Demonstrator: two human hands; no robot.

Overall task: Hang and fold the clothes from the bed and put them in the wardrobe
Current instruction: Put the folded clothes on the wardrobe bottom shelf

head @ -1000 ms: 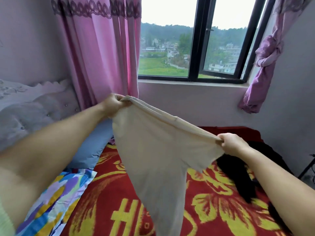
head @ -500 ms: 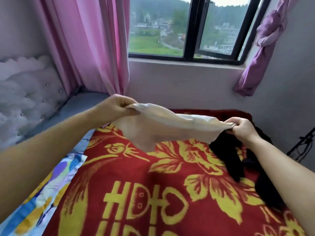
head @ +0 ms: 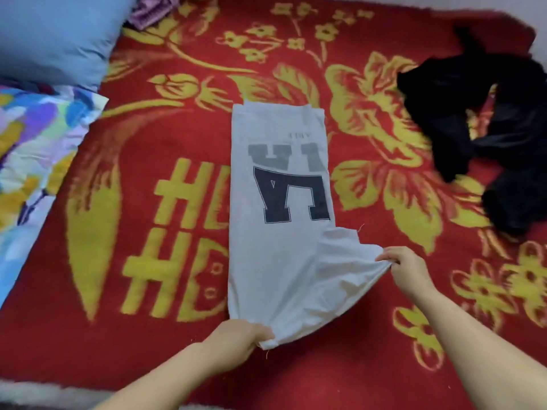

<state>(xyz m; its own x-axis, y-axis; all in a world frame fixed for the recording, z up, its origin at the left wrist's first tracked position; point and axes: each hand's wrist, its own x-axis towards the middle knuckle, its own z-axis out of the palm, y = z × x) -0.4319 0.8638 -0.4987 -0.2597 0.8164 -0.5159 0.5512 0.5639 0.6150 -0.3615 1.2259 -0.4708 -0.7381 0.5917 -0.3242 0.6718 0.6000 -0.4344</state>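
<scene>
Here, in the middle of the frame, a white T-shirt lies folded lengthwise into a long narrow strip on a red blanket patterned with yellow flowers and block letters. The shirt's printed side faces up: large dark letters, with a paler grey row above them, read upside down from this view. Its far end lies flat toward the top of the frame, while the near end is lifted slightly and pulled out to the lower right.

The left hand, at the lower centre of the frame, pinches the near bottom corner of the shirt between thumb and curled fingers. The right hand, right of centre and a little higher, pinches the edge of a loose flap of the same shirt, which fans out sideways from the strip and shows creases running toward the grip. Both forearms reach in from the bottom edge.

At the upper right of the frame a heap of black clothing lies crumpled on the blanket, well apart from the shirt. At the upper left sits a blue pillow, with a scrap of purple fabric just beside its right edge. Below the pillow, along the left edge, lies a bright sheet printed in blue, purple and yellow, overlapping the blanket's side.
</scene>
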